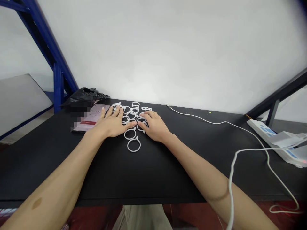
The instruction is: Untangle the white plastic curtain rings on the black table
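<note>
Several white plastic rings (133, 144) lie in a loose heap on the black table (148, 169), toward its far edge. My left hand (112, 123) rests flat on the left part of the heap, fingers stretched out over the rings. My right hand (153, 125) lies flat on the right part, fingers spread and touching rings. The thumbs nearly meet above one ring (130, 134). Neither hand grips anything.
A phone (92, 119) lies just left of my left hand, with a crumpled black bag (86, 95) behind it. A white cable (230, 127) runs across the right side to a white device (283, 142). Blue steel frame (56, 73) stands at left.
</note>
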`<state>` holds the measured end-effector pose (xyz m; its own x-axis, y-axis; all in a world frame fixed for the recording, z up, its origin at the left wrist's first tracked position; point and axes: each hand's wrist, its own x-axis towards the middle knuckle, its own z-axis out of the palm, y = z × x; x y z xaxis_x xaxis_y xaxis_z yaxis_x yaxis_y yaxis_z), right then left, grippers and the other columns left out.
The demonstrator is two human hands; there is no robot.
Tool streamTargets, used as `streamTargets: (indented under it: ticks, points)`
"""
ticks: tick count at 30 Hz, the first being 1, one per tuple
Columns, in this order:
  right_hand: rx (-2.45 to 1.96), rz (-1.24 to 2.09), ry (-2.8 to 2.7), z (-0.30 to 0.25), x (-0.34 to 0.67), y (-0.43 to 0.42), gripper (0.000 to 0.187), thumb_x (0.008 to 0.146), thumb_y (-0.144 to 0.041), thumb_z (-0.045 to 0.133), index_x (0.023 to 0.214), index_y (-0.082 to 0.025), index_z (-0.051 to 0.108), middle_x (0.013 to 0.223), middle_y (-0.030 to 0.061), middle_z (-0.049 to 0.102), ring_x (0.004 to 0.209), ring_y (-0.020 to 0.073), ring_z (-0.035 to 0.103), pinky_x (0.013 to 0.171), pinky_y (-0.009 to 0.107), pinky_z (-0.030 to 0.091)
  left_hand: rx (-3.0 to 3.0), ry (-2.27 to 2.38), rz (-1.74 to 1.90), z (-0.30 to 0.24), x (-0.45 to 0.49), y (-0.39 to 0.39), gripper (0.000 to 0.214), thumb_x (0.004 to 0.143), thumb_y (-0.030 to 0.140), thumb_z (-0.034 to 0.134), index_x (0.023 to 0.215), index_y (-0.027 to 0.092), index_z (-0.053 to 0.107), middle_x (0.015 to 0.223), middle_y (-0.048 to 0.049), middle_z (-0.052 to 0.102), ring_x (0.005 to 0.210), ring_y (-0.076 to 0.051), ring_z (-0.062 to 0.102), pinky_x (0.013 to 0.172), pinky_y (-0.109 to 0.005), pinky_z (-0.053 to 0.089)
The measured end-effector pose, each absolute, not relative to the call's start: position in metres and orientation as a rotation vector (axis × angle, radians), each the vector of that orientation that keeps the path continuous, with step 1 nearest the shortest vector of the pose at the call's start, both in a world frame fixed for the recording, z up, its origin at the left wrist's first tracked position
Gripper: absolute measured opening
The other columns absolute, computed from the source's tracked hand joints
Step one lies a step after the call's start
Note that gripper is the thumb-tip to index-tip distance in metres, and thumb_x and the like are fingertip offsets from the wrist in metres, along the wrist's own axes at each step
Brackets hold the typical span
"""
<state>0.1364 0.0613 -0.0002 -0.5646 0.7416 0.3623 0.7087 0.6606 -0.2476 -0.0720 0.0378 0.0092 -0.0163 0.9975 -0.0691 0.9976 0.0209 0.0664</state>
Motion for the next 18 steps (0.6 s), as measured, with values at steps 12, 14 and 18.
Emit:
streamTargets:
  ticks: [12,14,18]
  points:
    - [-1.337,0.313,-2.416,-0.0038,0.1372,0.0652,0.084,0.090,-0.073,0.033,0.151,-0.015,0.036,0.161,0.0153,0.024,0.150,0.0350,0.013,0.121,0.054,0.012,2.151,2.294,0.208,0.0121,-0.0757,0.0369,0.070,0.097,0.043,0.009,0.153,0.005,0.026,0.159,-0.0170,0.027,0.146,-0.039,0.024,0.118,-0.062,0.010]
    - [-1.332,0.356,-2.452,-0.0039,0.1375,0.0664,0.086,0.090,-0.074,0.030,0.151,-0.013,0.035,0.159,0.0167,0.028,0.150,0.0348,0.015,0.121,0.053,0.012,2.181,2.324,0.213,0.0127,-0.0767,0.0369,0.067,0.097,0.037,0.014,0.151,0.000,0.028,0.155,-0.0199,0.035,0.141,-0.041,0.031,0.117,-0.063,0.013]
    - [-1.260,0.330,-2.463,-0.0024,0.1377,0.0662,0.080,0.092,-0.070,0.031,0.147,-0.013,0.042,0.155,0.0157,0.037,0.147,0.0329,0.025,0.121,0.050,0.016,2.253,2.342,0.150,0.0146,-0.0779,0.0369,0.060,0.092,0.021,0.029,0.150,0.005,0.032,0.150,-0.0179,0.044,0.138,-0.038,0.037,0.117,-0.060,0.018]
